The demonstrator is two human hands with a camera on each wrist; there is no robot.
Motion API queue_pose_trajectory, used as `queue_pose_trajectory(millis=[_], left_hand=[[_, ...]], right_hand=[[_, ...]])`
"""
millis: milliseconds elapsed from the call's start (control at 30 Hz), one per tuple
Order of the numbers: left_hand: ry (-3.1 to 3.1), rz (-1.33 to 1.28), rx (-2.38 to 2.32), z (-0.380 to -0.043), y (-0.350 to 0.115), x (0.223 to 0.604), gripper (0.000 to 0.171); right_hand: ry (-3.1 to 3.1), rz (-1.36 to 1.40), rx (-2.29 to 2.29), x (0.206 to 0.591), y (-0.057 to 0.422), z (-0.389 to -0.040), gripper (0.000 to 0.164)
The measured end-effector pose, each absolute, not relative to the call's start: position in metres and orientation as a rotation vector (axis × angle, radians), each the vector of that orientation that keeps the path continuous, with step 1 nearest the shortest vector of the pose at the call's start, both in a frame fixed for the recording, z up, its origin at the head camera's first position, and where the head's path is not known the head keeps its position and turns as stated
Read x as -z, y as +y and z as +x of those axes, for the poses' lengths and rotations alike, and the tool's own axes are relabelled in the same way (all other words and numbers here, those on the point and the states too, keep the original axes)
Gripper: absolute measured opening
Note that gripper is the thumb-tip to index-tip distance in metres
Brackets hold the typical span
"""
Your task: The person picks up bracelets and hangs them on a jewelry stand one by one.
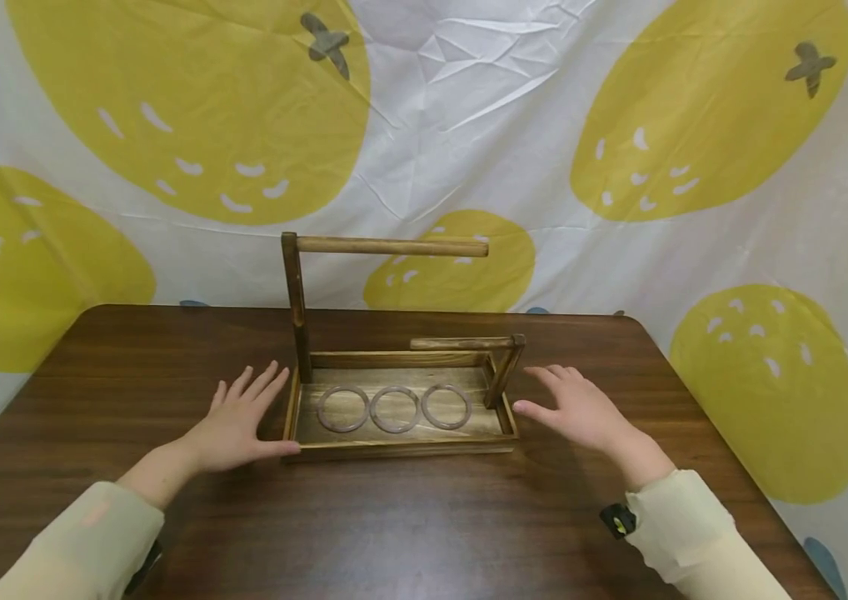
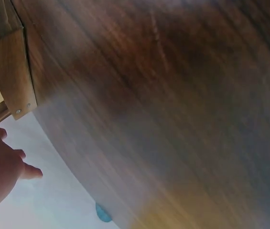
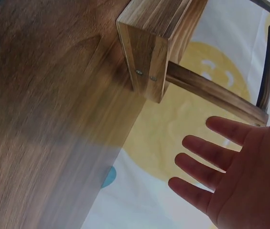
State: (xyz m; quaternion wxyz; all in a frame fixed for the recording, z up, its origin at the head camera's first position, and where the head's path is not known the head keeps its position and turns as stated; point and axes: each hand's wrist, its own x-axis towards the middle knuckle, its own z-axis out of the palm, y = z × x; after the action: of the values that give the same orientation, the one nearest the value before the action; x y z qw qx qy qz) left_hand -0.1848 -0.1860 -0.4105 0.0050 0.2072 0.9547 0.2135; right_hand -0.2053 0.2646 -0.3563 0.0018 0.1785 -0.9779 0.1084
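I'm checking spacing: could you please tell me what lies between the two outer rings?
The head view shows a third ring between them, in the tray.

Pale cream sleeves (image 1: 701,533) are worn, the left hand (image 1: 236,423) and right hand (image 1: 580,408) being bare; the right sleeve's end is puckered. At the lower right of the frame, a black wrist device (image 1: 616,520) is marked in yellow-green; at lower left, a dark wrist device (image 1: 144,568) is mostly covered.
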Motion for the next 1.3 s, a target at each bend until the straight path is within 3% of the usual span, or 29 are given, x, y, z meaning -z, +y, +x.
queue_pose_trajectory(millis=[333,667,1300], left_hand=[[2.858,0.624,-0.905,-0.182,-0.185,0.417,0.11],[2.774,0.613,-1.119,-0.185,-0.183,0.427,0.113],[2.499,0.591,-1.486,-0.188,-0.175,0.439,0.109]], right_hand=[[-3.121,0.575,-0.416,0.356,0.249,-0.199,0.065],[-3.128,0.653,-0.433,0.355,0.233,-0.198,0.072],[-3.103,0.774,-0.48,0.364,0.205,-0.206,0.072]])
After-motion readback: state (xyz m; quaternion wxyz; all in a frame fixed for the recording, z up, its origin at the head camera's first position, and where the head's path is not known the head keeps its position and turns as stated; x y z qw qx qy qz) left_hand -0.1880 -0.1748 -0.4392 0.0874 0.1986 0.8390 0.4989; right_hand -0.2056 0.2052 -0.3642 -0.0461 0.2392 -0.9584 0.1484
